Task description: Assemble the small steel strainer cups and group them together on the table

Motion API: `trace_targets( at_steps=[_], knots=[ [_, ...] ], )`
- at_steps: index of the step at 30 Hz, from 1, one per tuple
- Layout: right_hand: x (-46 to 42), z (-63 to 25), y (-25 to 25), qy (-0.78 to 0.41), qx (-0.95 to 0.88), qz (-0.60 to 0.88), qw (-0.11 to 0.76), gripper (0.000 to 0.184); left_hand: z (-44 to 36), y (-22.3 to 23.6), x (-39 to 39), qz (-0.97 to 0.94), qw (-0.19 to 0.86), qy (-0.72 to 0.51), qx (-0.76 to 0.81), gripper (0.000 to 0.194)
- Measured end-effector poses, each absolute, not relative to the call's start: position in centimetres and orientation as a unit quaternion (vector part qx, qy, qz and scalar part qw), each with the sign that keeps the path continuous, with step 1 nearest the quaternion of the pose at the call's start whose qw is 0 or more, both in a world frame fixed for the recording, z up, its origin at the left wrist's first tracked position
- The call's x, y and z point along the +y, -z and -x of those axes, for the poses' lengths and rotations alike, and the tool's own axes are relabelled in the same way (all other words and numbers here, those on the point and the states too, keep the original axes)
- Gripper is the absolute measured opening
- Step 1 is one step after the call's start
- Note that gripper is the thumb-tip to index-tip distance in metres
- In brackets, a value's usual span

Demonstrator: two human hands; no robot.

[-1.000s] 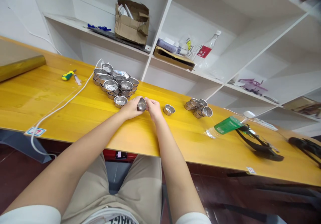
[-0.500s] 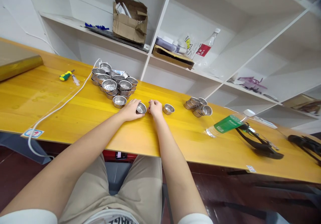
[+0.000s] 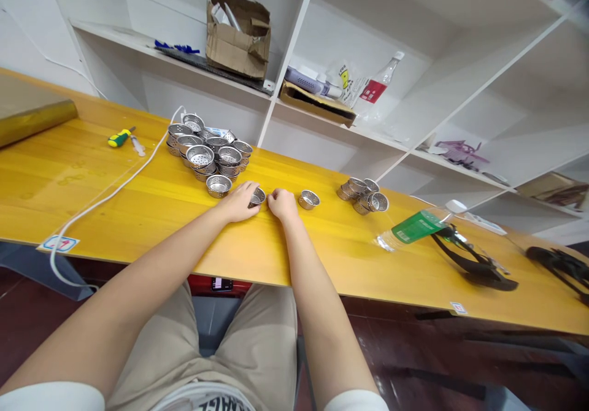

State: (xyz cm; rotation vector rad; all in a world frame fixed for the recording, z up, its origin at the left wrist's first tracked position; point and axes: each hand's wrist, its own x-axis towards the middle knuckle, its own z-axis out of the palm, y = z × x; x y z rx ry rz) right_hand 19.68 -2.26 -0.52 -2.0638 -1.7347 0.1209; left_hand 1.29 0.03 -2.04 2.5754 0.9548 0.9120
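My left hand (image 3: 240,203) is wrapped around a small perforated metal cup (image 3: 258,197) on the table, covering its left side. Close to the cup's right rim is my right hand (image 3: 282,205), its fingers curled together; whatever is between them, if anything, is hidden. Just right of that hand a single perforated cup (image 3: 308,200) stands upright. Another upright cup (image 3: 218,186) sits left of my left hand, in front of a heap of stacked metal cups (image 3: 201,156).
A smaller cluster of cups (image 3: 363,196) stands farther right, before a green-labelled bottle (image 3: 416,227) and a black strap (image 3: 473,267). On the left lie a white cable (image 3: 124,185) and a yellow-green screwdriver (image 3: 120,138). White shelves (image 3: 294,49) rise behind the table (image 3: 248,254).
My right hand has shifted slightly left toward the held cup, its fingers more curled. My left hand still grips the cup, which has moved slightly left.
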Motion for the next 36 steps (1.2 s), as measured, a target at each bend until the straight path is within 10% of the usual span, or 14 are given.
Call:
trace_targets(
  at_steps=[13, 17, 24, 36],
  knots=[
    [-1.2, -20.8, -1.4, -0.139, -0.397, 0.801, 0.426, 0.030, -1.2, -0.2, -1.2, -0.849, 0.070, -0.433, 0.294, 0.060],
    [-1.8, -20.7, -1.2, -0.116, -0.458, 0.792, 0.387, 0.030, -1.2, -0.9, -1.5, -0.801, 0.064, -0.490, 0.338, 0.031],
    [-2.6, -20.8, -1.1, -0.135, -0.560, 0.790, 0.208, 0.026, -1.5, -0.3, -0.7, -0.797, 0.064, -0.471, 0.373, 0.053],
    [-2.9, -19.8, -1.2, -0.124, -0.610, 0.771, 0.137, 0.014, -1.2, -0.2, -0.8, -0.877, -0.057, -0.367, 0.306, 0.034]
  ],
)
